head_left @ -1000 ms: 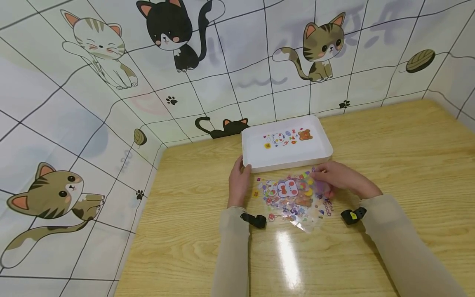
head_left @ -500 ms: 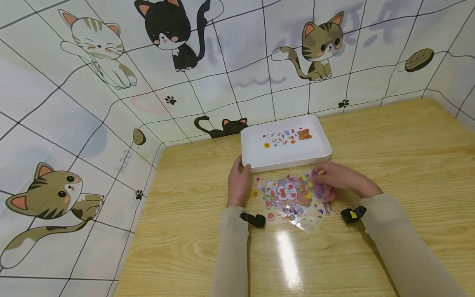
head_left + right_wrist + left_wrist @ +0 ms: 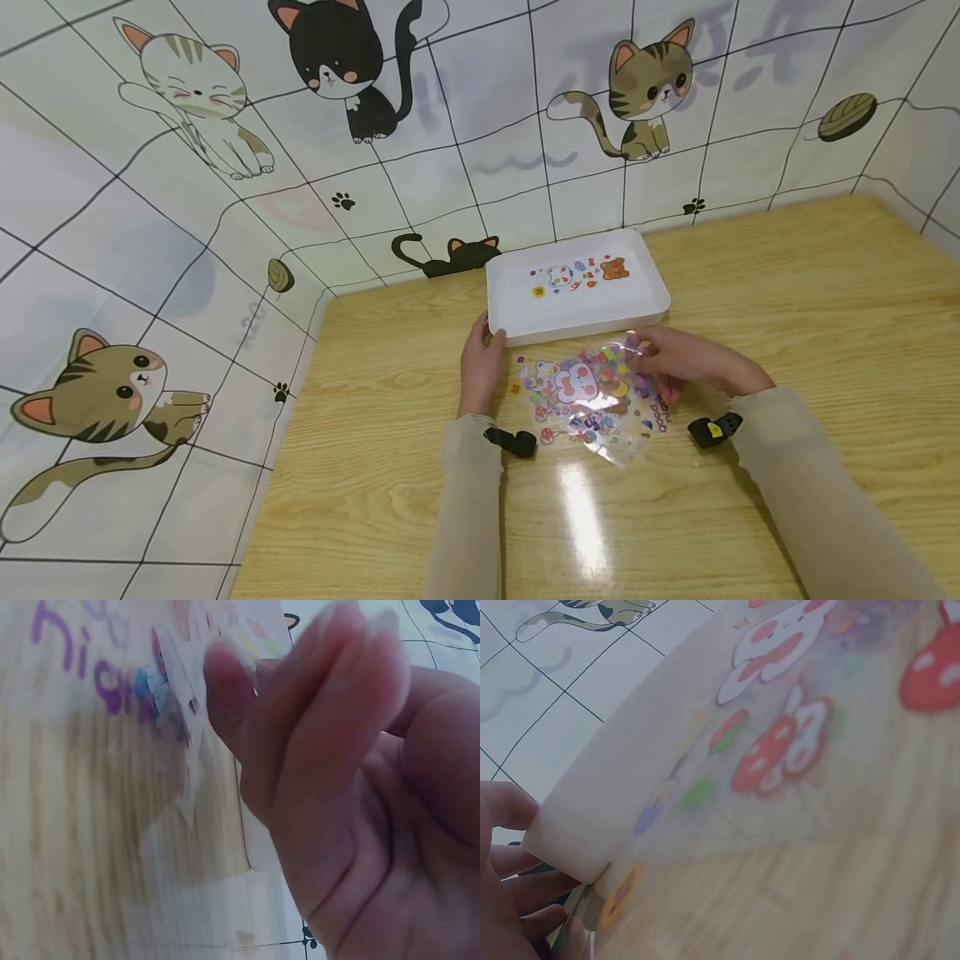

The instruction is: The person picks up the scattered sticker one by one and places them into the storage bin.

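Observation:
A clear plastic bag (image 3: 551, 408) printed with cartoon animals and purple lettering lies in front of the white tray (image 3: 547, 321). Small colourful pieces show through its film, too jumbled to tell apart. My right hand (image 3: 686, 362) pinches the bag's upper right corner between thumb and fingers. At the tray's front left corner, my left hand (image 3: 482, 367) grips the wall, thumb in front and fingers along the side. The left wrist view shows these fingers (image 3: 536, 889) against the tray wall. Curled fingers of the right hand (image 3: 315, 750) fill much of the right wrist view.
Inside the tray are flat bear and flower pictures, with a brown bear (image 3: 615, 268) at the right. Behind the wooden table (image 3: 375, 467) stands a tiled wall (image 3: 495, 183) with cartoon cats. Another wall (image 3: 97, 292) borders the table's left side.
The bag has shifted slightly under my right hand, its printed bunny sliding left and glare now crossing its middle. My left hand stays at the tray corner.

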Motion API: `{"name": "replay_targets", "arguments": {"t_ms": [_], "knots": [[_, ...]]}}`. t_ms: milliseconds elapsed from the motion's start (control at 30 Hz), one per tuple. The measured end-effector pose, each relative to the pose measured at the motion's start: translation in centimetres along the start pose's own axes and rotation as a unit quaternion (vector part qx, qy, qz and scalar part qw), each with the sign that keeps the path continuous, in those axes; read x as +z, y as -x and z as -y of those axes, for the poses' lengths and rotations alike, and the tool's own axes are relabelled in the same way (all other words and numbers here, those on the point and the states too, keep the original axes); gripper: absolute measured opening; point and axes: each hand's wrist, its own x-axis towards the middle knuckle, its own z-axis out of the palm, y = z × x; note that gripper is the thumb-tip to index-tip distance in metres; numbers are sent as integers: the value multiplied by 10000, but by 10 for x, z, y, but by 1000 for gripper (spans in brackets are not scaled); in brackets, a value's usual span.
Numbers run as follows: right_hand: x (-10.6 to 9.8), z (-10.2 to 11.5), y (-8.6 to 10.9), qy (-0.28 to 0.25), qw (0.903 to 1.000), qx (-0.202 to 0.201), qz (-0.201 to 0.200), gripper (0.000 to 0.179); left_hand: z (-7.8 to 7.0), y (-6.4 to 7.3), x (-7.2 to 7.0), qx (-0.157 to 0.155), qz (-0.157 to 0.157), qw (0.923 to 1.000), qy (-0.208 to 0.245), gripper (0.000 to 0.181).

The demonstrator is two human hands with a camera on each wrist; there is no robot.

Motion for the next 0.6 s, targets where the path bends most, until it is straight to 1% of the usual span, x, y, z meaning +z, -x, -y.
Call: {"name": "replay_targets", "arguments": {"t_ms": [133, 233, 400, 500, 600], "knots": [[-2, 1, -1, 188, 9996, -122, -143, 29, 0, 0, 1, 0, -4, 10000, -33, 49], [-3, 1, -1, 357, 9982, -357, -320, 30, -1, 1, 1, 29, -29, 10000, -63, 50], [-5, 0, -4, 390, 9956, -748, -417, 19, -1, 0, 1, 57, -60, 9999, -75, 49], [-6, -1, -4, 191, 9959, -749, -467, 21, 0, 0, 0, 47, -39, 10000, -68, 49], [-7, 1, -3, 66, 9957, -659, -644, 24, 0, 1, 1, 38, -37, 10000, -76, 49]]}}
